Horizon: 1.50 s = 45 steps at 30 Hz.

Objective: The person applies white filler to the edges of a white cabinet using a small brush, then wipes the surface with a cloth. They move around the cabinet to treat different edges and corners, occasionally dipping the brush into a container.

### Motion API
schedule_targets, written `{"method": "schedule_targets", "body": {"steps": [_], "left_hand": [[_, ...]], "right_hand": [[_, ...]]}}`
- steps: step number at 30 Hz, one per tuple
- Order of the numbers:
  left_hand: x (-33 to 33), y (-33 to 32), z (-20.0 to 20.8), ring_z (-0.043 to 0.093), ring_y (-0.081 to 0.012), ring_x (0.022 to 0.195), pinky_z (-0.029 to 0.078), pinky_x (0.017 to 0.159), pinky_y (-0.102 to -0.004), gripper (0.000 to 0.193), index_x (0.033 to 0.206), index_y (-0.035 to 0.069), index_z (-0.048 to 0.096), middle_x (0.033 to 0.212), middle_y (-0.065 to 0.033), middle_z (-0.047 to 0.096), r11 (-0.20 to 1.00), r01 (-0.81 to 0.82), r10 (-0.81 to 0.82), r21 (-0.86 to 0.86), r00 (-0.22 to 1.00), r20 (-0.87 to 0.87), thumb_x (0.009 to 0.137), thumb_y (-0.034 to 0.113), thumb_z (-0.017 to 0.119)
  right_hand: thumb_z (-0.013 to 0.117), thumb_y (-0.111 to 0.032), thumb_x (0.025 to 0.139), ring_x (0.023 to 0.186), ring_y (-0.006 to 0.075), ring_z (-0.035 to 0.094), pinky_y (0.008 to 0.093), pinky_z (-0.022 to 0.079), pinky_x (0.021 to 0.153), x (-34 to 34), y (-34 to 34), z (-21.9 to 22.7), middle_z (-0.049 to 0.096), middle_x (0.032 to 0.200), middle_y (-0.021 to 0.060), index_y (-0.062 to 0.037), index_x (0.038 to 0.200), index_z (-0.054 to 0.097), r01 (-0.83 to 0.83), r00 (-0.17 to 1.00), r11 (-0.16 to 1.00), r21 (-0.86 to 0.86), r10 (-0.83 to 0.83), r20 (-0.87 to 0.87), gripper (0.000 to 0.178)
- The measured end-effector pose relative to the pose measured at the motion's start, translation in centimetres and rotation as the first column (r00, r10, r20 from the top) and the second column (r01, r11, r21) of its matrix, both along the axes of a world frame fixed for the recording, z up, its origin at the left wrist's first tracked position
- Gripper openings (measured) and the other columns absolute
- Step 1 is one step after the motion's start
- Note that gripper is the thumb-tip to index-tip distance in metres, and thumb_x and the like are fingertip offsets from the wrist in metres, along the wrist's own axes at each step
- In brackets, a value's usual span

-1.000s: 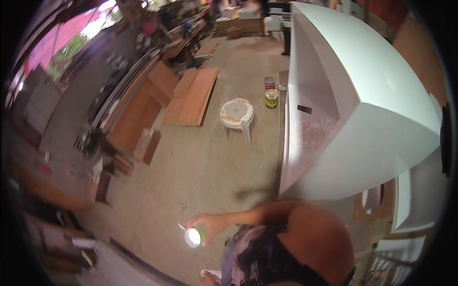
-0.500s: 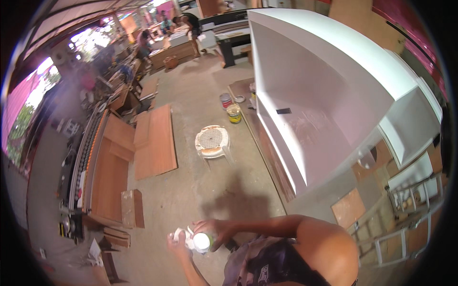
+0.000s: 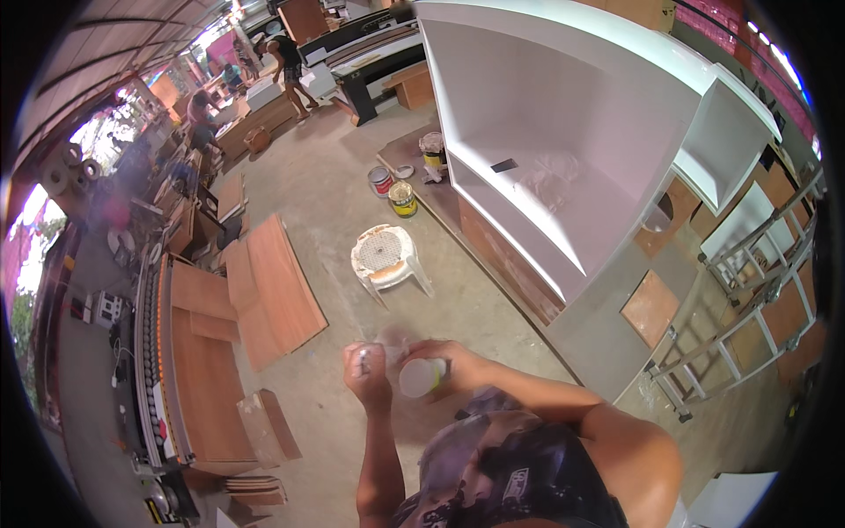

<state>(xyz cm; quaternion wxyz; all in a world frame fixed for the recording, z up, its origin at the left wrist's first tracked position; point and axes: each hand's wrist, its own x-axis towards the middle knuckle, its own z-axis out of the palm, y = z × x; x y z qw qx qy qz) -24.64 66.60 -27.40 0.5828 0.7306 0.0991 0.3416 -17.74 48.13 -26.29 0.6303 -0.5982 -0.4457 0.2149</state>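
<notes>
My right hand [image 3: 451,359] is wrapped round the side of a small tub [image 3: 422,378] with a round whitish top and a bit of yellow-green on its side. The tub is tilted so that its top faces me. Just left of it, my left hand [image 3: 366,380] is closed in a fist, and a bit of crumpled whitish material [image 3: 363,357], like a rag or paper, shows in it. Between the two hands there is a pale motion blur, so I cannot make out what is there. Both hands are held in front of my body, above the concrete floor.
Ahead stands a worn white plastic stool [image 3: 385,255], with a yellow paint can [image 3: 402,201] and a grey-red can [image 3: 379,182] beyond it. A large white curved cabinet [image 3: 572,114] fills the right, near a metal ladder [image 3: 739,326]. Wood panels [image 3: 268,290] lie left. People [image 3: 286,66] work far back.
My view has turned, and both hands now appear higher and further right. My left hand has closed more tightly round the crumpled white material. My right hand still holds the tub.
</notes>
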Motion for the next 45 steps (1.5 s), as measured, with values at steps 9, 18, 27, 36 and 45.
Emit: {"method": "schedule_targets", "body": {"steps": [9, 18, 27, 36, 45], "left_hand": [[8.4, 1.7, -0.8, 0.054, -0.0117, 0.090, 0.045, 0.080, -0.0260, 0.011, 0.100, -0.001, 0.071, 0.097, -0.0025, 0.057, 0.806, 0.557, -0.592, -0.202, 0.769, -0.240, 0.091, 0.005, 0.067], [21.1, 2.7, -1.0, 0.054, -0.0108, 0.089, 0.044, 0.075, -0.0269, 0.011, 0.096, 0.003, 0.067, 0.093, -0.0007, 0.056, 0.637, 0.734, -0.768, -0.235, 0.579, -0.276, 0.090, 0.012, 0.070], [33.1, 3.4, -1.3, 0.058, -0.0153, 0.084, 0.048, 0.078, -0.0298, 0.021, 0.101, 0.002, 0.060, 0.095, -0.0061, 0.060, 0.620, 0.646, -0.748, -0.445, 0.658, -0.087, 0.099, 0.023, 0.059], [49.2, 9.7, 0.0, 0.042, -0.0060, 0.062, 0.035, 0.056, -0.0211, 0.024, 0.114, -0.001, 0.060, 0.079, -0.0007, 0.055, 0.643, 0.688, -0.763, -0.337, 0.612, -0.208, 0.099, 0.017, 0.055], [64.3, 10.1, 1.3, 0.067, -0.0183, 0.086, 0.056, 0.079, -0.0282, 0.030, 0.119, -0.010, 0.058, 0.101, -0.0140, 0.069, 0.581, 0.761, -0.813, -0.290, 0.563, -0.150, 0.093, 0.003, 0.064]], "right_hand": [[0.090, -0.015, 0.060, 0.116, 0.0268, 0.057, 0.0383, 0.045, 0.099, 5.4, -0.9, -1.4, 0.061, 0.122, 0.0114, -0.0040, 0.120, 0.064, 0.131, 0.991, 0.991, 0.011, -0.131, -0.006, 0.066], [0.091, -0.015, 0.058, 0.123, 0.0314, 0.053, 0.0402, 0.042, 0.104, 16.0, -1.6, -2.4, 0.058, 0.130, 0.0136, -0.0031, 0.119, 0.065, 0.222, 0.973, 0.973, -0.056, -0.217, 0.081, 0.067], [0.089, -0.012, 0.059, 0.117, 0.0274, 0.058, 0.0395, 0.043, 0.102, 25.8, -1.2, -3.5, 0.062, 0.123, 0.0115, -0.0028, 0.117, 0.065, 0.398, 0.917, 0.913, 0.091, -0.391, -0.078, 0.063], [0.090, -0.020, 0.063, 0.116, 0.0216, 0.057, 0.0364, 0.041, 0.103, 32.3, 1.4, -3.2, 0.063, 0.120, 0.0107, -0.0016, 0.118, 0.065, 0.706, 0.699, 0.708, 0.033, -0.688, -0.194, 0.063], [0.090, -0.020, 0.061, 0.114, 0.0229, 0.058, 0.0370, 0.042, 0.101, 34.2, 2.1, -5.2, 0.063, 0.120, 0.0108, -0.0004, 0.118, 0.065, 0.900, 0.427, 0.436, 0.001, -0.880, -0.207, 0.065]]}}
